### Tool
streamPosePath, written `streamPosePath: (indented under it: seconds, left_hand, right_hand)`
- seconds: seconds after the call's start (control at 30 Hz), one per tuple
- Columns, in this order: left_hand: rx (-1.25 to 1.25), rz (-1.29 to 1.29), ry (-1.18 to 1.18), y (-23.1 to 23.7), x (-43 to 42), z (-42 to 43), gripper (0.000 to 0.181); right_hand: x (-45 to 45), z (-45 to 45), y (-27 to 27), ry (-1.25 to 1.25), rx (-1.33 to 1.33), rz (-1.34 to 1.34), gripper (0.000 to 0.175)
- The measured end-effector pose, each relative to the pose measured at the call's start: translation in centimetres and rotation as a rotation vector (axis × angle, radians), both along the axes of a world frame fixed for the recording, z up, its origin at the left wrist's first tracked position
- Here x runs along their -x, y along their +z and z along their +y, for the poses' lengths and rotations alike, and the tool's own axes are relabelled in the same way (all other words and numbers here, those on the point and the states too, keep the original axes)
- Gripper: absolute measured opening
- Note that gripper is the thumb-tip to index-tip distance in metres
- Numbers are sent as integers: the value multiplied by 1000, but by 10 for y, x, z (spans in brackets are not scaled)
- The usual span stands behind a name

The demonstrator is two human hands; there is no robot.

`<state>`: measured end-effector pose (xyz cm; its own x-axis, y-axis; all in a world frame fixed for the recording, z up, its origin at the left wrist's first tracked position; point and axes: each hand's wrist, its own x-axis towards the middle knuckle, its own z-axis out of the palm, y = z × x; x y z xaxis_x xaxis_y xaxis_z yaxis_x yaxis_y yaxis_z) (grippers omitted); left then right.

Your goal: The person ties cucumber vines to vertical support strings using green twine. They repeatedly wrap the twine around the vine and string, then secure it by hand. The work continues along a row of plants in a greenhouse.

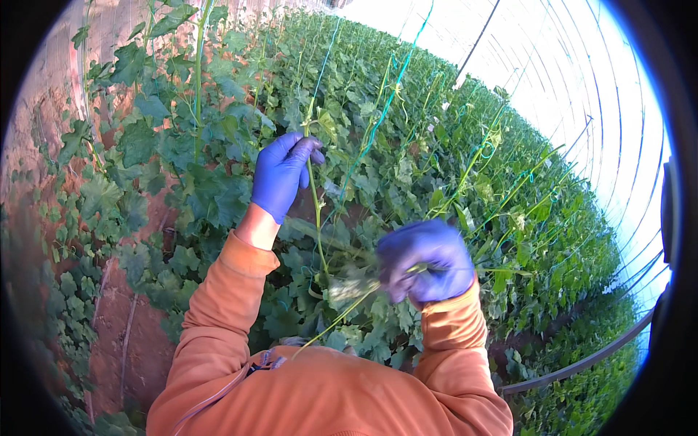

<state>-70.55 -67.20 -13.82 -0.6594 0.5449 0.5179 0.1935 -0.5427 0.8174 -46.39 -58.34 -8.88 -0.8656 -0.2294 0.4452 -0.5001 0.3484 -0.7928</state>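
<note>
My left hand point(286, 171), in a blue-violet glove, pinches an upright green vine stem point(315, 201) near its top. A thin blue-green string point(328, 54) rises above that stem. Lower and to the right, my gloved right hand point(428, 261) is blurred and closed around a cut-looking plant shoot point(349, 309). One end of the shoot slants down towards my chest, and pale leafy matter hangs blurred beside the fingers. A thicker teal string point(390, 101) runs slantwise between and beyond my hands.
Dense leafy vines point(360, 65) stand in rows ahead and to the right, many on strings. At left, bare reddish soil point(109, 338) shows thin lines along it. A curved grey bar point(578, 370) crosses the lower right. Translucent greenhouse sheeting point(572, 82) with ribs arches at right.
</note>
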Motion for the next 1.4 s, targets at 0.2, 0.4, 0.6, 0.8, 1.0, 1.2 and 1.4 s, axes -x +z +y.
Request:
streamPosePath:
  seconds: [0.2, 0.4, 0.6, 0.8, 1.0, 1.2, 1.4]
  left_hand:
    - [23, -17, -49, 0, 8, 5, 21]
    - [68, -27, -53, 6, 2, 16, 18]
    - [47, -73, -91, 15, -5, 25, 9]
    - [-119, 126, -149, 76, 21, 36, 30]
    - [-144, 506, 84, 116, 4, 59, 27]
    - [-154, 308, -8, 124, -10, 67, 13]
    - [-85, 108, -202, 131, -25, 54, 15]
  right_hand:
    - [15, -30, -162, -196, -801, -555, 33]
    - [41, 36, -17, -814, -130, 107, 24]
    - [116, 34, 108, -657, -90, 177, 25]
    - [107, 30, 105, -688, -172, 38, 32]
    - [111, 43, 102, -777, -317, 12, 28]
    - [85, 63, 97, -987, -809, 147, 23]
    - [92, 82, 130, -823, -97, 242, 16]
